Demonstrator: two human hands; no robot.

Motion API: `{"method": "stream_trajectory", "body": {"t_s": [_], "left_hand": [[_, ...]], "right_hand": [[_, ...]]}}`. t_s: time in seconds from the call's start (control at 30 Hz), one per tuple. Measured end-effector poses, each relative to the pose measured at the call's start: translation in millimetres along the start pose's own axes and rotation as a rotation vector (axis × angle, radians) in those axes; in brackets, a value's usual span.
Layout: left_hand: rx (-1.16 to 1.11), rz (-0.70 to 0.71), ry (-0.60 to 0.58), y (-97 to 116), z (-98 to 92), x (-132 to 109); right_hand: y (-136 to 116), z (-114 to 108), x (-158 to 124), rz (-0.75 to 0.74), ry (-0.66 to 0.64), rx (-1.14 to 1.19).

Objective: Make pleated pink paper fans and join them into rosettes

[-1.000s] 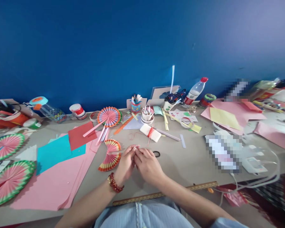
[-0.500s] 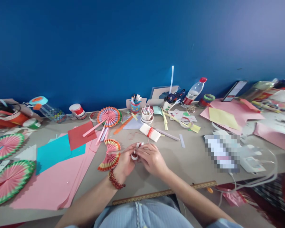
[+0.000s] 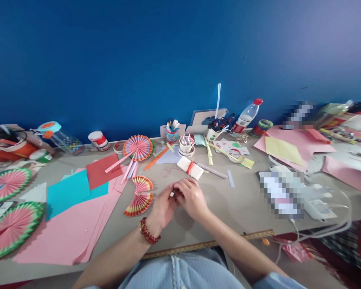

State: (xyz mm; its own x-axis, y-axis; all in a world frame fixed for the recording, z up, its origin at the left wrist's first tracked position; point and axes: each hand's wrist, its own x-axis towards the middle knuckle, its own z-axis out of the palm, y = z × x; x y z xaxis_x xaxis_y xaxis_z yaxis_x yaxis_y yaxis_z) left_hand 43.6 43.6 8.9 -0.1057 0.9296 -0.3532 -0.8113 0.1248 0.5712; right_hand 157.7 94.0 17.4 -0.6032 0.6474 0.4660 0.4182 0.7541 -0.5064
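Observation:
Both my hands meet over the middle of the grey table. My left hand, with a red bead bracelet on its wrist, has curled fingers pinching a small white item, perhaps a tape roll, mostly hidden. My right hand curls over the same item from the right, fingers closed on it. Just left of my hands lies a striped folded paper fan. Behind them sits a white folded bundle tied with red thread.
Pink, teal and red paper sheets cover the left of the table, with round pleated fans at the far left. Cups of tools, a plastic bottle and jars line the blue wall. White cables lie right.
The white ring showed between my fingers half a second ago; now my right hand has closed over it and both hands have shifted slightly to the right.

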Motion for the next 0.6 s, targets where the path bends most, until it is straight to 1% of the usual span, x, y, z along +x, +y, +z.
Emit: {"method": "stream_trajectory", "body": {"t_s": [0.13,0.23,0.33,0.47,0.6], "left_hand": [[-0.021,-0.034,-0.01,4.7,-2.5,1.8],[-0.052,-0.093,-0.053,11.6,-4.6,0.5],[-0.056,-0.133,-0.104,16.2,-6.0,-1.5],[-0.048,-0.141,-0.16,16.2,-5.5,-4.5],[-0.03,-0.111,-0.189,15.3,-2.3,-8.9]], "right_hand": [[-7.3,-0.8,-4.2,-0.111,-0.107,-0.018],[-7.8,-6.1,-5.5,-0.161,-0.176,0.017],[-2.8,-10.3,-3.6,-0.161,-0.164,0.037],[4.7,-10.3,1.4,-0.152,-0.151,0.051],[6.7,-9.0,5.3,-0.065,-0.131,0.004]]}}
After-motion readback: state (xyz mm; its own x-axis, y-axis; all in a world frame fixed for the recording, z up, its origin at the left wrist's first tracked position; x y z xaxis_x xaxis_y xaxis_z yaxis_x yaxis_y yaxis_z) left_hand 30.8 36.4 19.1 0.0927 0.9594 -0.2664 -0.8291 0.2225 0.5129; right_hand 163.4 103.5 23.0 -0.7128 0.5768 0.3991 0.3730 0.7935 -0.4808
